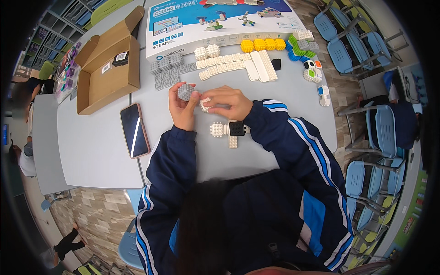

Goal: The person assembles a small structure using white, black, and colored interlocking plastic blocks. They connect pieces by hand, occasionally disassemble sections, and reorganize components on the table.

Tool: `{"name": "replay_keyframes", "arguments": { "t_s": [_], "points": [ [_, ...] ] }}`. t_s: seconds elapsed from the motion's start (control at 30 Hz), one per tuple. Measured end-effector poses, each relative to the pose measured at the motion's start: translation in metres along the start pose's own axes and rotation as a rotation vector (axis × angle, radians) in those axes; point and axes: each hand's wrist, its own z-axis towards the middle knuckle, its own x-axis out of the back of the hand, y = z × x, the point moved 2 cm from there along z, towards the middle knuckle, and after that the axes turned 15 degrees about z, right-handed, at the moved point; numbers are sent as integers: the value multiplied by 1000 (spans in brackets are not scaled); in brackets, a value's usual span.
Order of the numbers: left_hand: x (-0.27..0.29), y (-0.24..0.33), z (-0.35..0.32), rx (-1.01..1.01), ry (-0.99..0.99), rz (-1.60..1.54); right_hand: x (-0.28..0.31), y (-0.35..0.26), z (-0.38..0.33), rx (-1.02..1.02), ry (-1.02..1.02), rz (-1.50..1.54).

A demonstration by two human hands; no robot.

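My left hand (182, 109) is closed round a grey studded block (185, 92), its thumb and fingers on the sides. Close beside it, my right hand (231, 104) pinches a small white block (206, 104) between thumb and fingers. The two blocks are near each other; whether they touch is hard to tell. Just below my hands lies a partly joined build: a white studded cube (218, 129), a black studded block (237, 128) and a white flat strip (233, 142) pointing toward me.
Behind my hands lie grey blocks (167, 65), white plates (222, 63), long white strips (261, 66), yellow blocks (262, 44) and green blocks (298, 45). A large printed box (220, 34) stands at the back. Left are an open cardboard box (110, 87) and a phone (134, 130).
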Motion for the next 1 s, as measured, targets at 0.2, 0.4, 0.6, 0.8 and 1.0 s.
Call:
{"name": "replay_keyframes", "arguments": {
  "t_s": [0.2,0.4,0.6,0.8,1.0],
  "points": [
    [1,-3,1,-39,-16,45,1,4,-1,-99,-20,59],
    [-3,1,1,-68,-6,69,9,9,-1,-330,266,629],
    [-9,4,-3,-18,-123,63,15,17,-3,-602,374,1140],
    [-9,3,-2,5,-119,44,11,11,-2,-489,371,1017],
    [-9,2,-2,49,-124,37,9,8,-9,-346,324,516]
  ]
}}
